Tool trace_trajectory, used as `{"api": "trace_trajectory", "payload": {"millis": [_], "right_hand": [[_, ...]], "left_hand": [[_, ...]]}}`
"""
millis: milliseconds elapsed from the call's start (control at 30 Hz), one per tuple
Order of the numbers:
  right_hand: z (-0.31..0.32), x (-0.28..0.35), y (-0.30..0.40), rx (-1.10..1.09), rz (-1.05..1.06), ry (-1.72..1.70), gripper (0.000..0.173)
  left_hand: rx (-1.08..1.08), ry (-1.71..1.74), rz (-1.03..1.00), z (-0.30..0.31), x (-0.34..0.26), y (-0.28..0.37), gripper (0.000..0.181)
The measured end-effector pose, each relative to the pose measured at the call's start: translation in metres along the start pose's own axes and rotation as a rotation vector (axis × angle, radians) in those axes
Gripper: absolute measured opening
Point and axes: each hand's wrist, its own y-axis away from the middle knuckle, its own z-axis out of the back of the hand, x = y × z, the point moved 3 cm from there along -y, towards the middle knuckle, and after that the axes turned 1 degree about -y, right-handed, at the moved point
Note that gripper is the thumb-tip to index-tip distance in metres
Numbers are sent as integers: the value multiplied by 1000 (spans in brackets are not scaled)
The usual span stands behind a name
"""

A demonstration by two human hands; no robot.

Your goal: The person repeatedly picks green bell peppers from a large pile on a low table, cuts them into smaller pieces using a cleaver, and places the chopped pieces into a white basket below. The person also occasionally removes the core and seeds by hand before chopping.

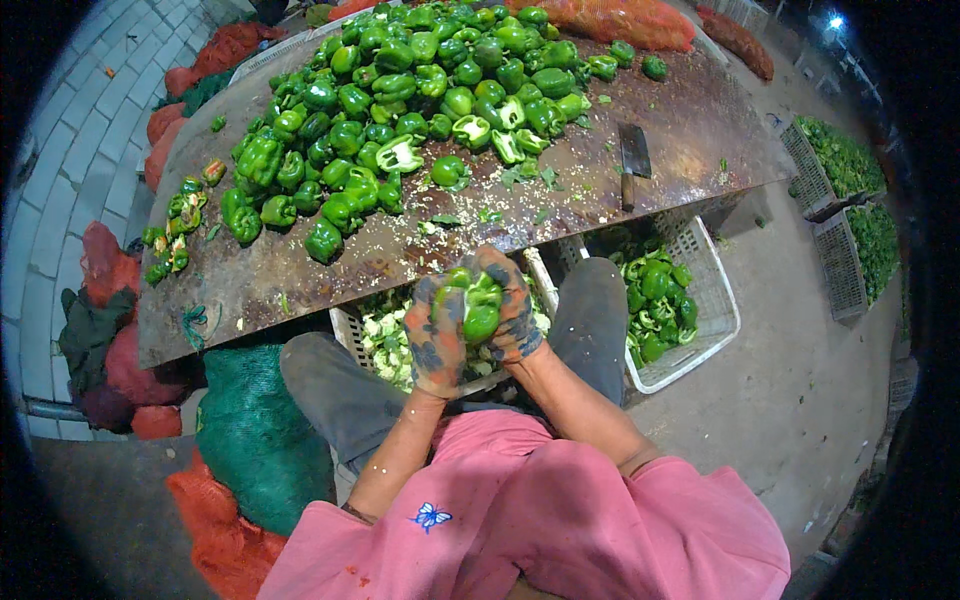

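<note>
Both my hands, in dirty patterned work gloves, grip one green bell pepper [480,315] above the front edge of the table. My left hand [437,334] holds its left side and my right hand [510,304] its right side. A pale gap shows between parts of the pepper. Below them, between my knees, a crate [346,330] holds pale pepper cores. On the table [690,112] lies a large heap of whole green bell peppers [390,97], with several opened pieces [400,154] at its near side. Seeds and leaf scraps litter the wood.
A cleaver [634,161] lies on the table's right part. By my right knee, a white crate [720,330] holds opened peppers [660,300]. Green [259,420] and red mesh sacks [232,532] stand at left. Crates of greens [840,157] sit far right.
</note>
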Motion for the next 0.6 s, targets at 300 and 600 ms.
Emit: {"api": "trace_trajectory", "payload": {"millis": [300, 600], "right_hand": [[79, 31, -3, 105, 30, 187, 23], [94, 72, 10, 95, 323, 922, 33]], "left_hand": [[406, 181, 665, -53, -26, -6, 33], [570, 305, 613, -93, -37, 8, 37]]}}
